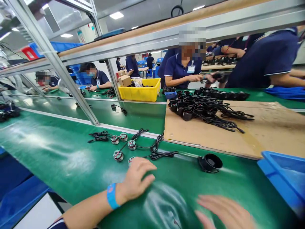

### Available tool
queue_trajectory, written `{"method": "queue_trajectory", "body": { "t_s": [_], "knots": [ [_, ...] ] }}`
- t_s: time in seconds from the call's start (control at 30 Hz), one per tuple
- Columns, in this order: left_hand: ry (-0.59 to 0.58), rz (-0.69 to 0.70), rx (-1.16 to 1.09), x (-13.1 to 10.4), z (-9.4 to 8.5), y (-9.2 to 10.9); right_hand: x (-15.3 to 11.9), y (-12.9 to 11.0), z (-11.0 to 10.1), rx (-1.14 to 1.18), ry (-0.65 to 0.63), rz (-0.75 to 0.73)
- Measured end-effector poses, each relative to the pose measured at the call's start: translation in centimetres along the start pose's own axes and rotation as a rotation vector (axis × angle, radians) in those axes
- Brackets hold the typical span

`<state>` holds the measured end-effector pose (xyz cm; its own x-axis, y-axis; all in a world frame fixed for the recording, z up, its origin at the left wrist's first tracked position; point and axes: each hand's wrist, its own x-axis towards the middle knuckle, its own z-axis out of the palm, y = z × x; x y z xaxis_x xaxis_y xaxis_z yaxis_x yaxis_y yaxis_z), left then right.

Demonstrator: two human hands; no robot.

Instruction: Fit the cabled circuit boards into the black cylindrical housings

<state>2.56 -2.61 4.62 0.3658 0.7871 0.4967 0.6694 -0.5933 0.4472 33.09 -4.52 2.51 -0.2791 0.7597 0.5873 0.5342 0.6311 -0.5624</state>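
My left hand [137,178], with a blue band at the wrist, is over the green bench with thumb and fingers apart and nothing in it. My right hand [224,208] is at the bottom right, smeared by motion, its fingers stretched out and thumb apart. Between them lies a shiny, see-through patch like a clear plastic bag [164,202]; a small dark and red bit shows at its lower edge. Just beyond my left hand are several small round motors with green circuit boards [118,155] and coiled black cables [164,155]. A black round housing [210,163] stands farther right.
A cardboard sheet [269,127] carries a heap of black housings with cables [188,114]. At right is a blue bin [286,178]. A yellow crate [140,93] stands across the bench. Metal posts [78,95] and a shelf rail cross the view. Several co-workers work opposite.
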Motion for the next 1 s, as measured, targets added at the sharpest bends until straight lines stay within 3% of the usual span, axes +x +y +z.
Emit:
{"method": "queue_trajectory", "body": {
  "t_s": [0.07,0.13,0.23,0.3,0.47,0.6,0.8,1.0],
  "knots": [
    [0.071,-0.164,0.038,-0.7,-3.1,-2.8,3.4,-2.2,5.0,-0.025,-0.093,-0.067],
    [0.039,-0.264,-0.006,-1.7,-4.7,-5.2,7.2,-4.2,10.0,-0.048,-0.21,-0.09],
    [-0.124,-0.356,-0.181,-3.7,-4.8,-7.4,11.0,-6.0,15.7,-0.057,-0.329,-0.024],
    [-0.179,-0.401,-0.265,-4.9,-3.9,-8.0,11.6,-6.1,17.5,-0.06,-0.385,0.042],
    [-0.236,-0.385,-0.3,-5.8,-1.9,-7.8,8.8,-5.4,16.7,-0.04,-0.413,0.128],
    [-0.3,-0.36,-0.342,-5.2,-1.5,-7.3,6.7,-5.3,15.3,0.079,-0.346,0.158],
    [-0.291,-0.389,-0.331,-5.1,-0.9,-6.9,5.9,-5.1,15.8,0.126,-0.246,0.128],
    [-0.359,-0.364,-0.413,-5.1,-2.0,-7.3,6.1,-5.1,16.4,0.156,-0.113,0.058]
  ]
}}
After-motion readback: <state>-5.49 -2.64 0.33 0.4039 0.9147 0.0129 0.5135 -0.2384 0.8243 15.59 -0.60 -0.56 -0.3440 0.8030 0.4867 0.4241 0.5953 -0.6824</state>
